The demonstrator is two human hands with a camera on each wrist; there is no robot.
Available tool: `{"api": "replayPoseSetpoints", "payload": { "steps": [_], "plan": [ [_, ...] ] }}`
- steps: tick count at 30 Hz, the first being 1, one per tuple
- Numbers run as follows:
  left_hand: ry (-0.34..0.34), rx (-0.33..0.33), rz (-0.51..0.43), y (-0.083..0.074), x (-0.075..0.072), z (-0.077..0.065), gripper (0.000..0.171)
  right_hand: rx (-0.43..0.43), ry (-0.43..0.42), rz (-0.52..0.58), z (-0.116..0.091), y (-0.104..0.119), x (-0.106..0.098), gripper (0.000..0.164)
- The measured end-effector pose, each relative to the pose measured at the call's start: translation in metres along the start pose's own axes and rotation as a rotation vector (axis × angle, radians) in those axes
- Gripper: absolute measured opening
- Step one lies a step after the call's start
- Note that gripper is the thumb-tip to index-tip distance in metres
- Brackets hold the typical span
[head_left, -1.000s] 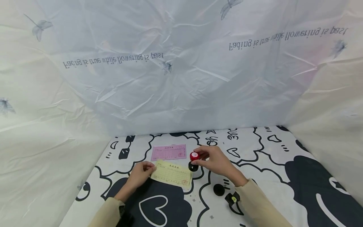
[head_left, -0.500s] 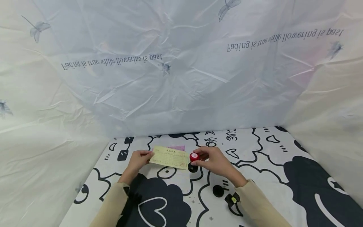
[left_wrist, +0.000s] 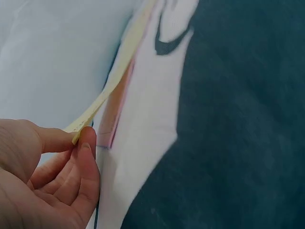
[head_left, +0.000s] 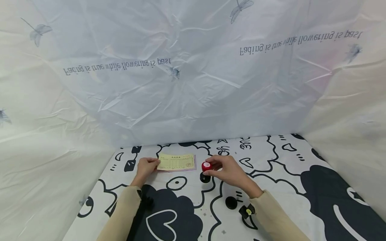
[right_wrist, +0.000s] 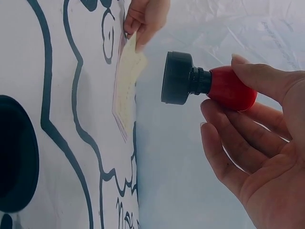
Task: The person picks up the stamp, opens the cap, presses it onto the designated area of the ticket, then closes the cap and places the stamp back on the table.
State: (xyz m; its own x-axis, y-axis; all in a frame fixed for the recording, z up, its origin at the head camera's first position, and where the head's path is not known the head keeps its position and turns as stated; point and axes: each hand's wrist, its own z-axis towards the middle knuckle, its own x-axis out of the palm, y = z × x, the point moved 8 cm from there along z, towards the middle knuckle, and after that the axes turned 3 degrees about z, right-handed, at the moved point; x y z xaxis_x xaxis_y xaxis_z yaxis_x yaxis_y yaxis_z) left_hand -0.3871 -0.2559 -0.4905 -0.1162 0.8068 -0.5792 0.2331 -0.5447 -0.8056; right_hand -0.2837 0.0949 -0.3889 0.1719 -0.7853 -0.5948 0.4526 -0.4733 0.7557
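My left hand [head_left: 146,169] pinches the left edge of a yellow printed slip [head_left: 176,162] between thumb and finger. That slip lies over a pink slip [left_wrist: 113,112], which shows as a thin border at its right and lower sides. In the left wrist view the pinched end of the yellow slip is lifted above the pink one. My right hand [head_left: 224,170] grips a stamp by its red knob [right_wrist: 233,88]; the stamp's black round base [right_wrist: 177,78] is held up off the cloth, to the right of the slips.
A black round cap [head_left: 231,203] lies on the cloth nearer to me, left of the right sleeve. The cloth [head_left: 211,217] is white with black cartoon drawings. White printed sheeting [head_left: 193,83] hangs behind the table and at both sides.
My left hand has carried the yellow slip up and away from me, from in front of the pink slip to on top of it. The right hand keeps holding the stamp in place.
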Motion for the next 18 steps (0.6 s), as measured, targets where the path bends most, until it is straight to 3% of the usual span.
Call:
{"api": "replayPoseSetpoints", "payload": {
  "steps": [10, 18],
  "plan": [
    [-0.050, 0.078, 0.128, -0.007, 0.001, 0.001, 0.025, -0.003, -0.007, -0.011, 0.000, -0.001, -0.002, 0.042],
    [-0.107, 0.154, 0.204, -0.024, 0.002, -0.018, 0.028, -0.004, -0.014, -0.011, 0.001, -0.003, -0.008, 0.042]
  ]
}}
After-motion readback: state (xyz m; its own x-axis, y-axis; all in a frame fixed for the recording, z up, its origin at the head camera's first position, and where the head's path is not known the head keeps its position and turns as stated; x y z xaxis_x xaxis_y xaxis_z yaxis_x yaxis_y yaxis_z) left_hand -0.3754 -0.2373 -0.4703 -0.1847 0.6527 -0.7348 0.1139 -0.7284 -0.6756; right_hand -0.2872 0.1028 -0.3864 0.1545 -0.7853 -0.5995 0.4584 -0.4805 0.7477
